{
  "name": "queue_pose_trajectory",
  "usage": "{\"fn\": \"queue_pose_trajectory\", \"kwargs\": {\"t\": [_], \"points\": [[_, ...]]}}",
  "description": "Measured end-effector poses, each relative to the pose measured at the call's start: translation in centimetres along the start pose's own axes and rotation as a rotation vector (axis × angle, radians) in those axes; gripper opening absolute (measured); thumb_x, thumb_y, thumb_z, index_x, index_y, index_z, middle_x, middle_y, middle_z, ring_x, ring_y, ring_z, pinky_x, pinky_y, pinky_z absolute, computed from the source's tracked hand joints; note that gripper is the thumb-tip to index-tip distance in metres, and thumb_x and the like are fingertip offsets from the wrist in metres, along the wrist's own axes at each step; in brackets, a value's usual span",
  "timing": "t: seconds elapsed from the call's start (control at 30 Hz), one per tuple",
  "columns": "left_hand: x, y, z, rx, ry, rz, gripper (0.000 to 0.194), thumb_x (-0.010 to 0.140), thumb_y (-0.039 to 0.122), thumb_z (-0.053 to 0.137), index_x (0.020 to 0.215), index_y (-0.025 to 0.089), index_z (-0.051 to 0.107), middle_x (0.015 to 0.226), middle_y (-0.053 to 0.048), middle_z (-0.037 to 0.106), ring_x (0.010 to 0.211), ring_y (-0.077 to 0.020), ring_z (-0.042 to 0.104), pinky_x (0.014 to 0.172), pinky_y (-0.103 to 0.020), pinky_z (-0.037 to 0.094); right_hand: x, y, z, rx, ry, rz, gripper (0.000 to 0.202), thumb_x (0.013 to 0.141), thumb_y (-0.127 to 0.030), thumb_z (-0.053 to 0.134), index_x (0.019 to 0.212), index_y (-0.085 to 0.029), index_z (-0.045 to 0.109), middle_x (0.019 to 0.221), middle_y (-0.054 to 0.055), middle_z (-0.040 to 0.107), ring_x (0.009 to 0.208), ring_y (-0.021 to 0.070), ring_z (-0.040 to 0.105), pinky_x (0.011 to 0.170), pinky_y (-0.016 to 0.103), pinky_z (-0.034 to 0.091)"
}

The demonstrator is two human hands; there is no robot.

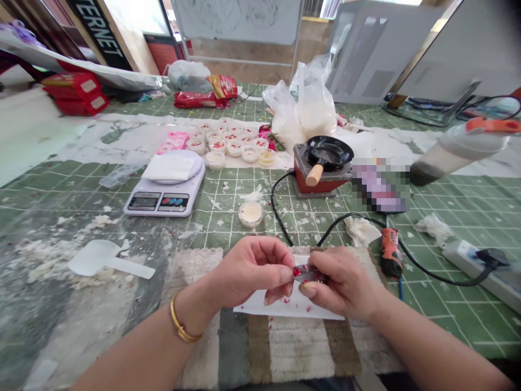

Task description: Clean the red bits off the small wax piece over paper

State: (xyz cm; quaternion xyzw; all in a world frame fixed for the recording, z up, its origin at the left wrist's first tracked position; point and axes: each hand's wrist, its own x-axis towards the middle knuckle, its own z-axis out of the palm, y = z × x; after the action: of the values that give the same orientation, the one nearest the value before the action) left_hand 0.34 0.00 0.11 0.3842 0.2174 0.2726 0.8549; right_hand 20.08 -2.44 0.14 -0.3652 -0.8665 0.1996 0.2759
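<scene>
My left hand pinches at the left end of some small red petal pieces; what exactly its fingertips hold is hidden. In my right hand is a small dark object, probably scissors, its blades against the red pieces. Below both hands lies a white sheet with tiny red bits scattered on it, on a striped woven mat. Just beyond my hands stands a small round cup with a cream-coloured filling.
A kitchen scale and white scoop are at left. Several filled cups stand farther back. A small pan sits on a red heater. At right are a black cable, power strip and orange tool.
</scene>
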Motion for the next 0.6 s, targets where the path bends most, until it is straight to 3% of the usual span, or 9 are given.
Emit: {"fn": "queue_pose_trajectory", "kwargs": {"t": [0.6], "points": [[0.0, 0.12, 0.04, -0.001, 0.013, -0.001, 0.013, 0.071, 0.02, 0.069, 0.072, 0.012, 0.059, 0.056, 0.0, 0.063, 0.038, -0.0047, 0.049, 0.037, -0.015, 0.038, -0.11, 0.01, 0.01, -0.025, 0.004, -0.004, 0.033, 0.086, -0.039, 0.046, 0.062, -0.021, 0.033, 0.05, -0.007, 0.033, 0.043, 0.0069, 0.028, 0.044, 0.023, 0.018]]}}
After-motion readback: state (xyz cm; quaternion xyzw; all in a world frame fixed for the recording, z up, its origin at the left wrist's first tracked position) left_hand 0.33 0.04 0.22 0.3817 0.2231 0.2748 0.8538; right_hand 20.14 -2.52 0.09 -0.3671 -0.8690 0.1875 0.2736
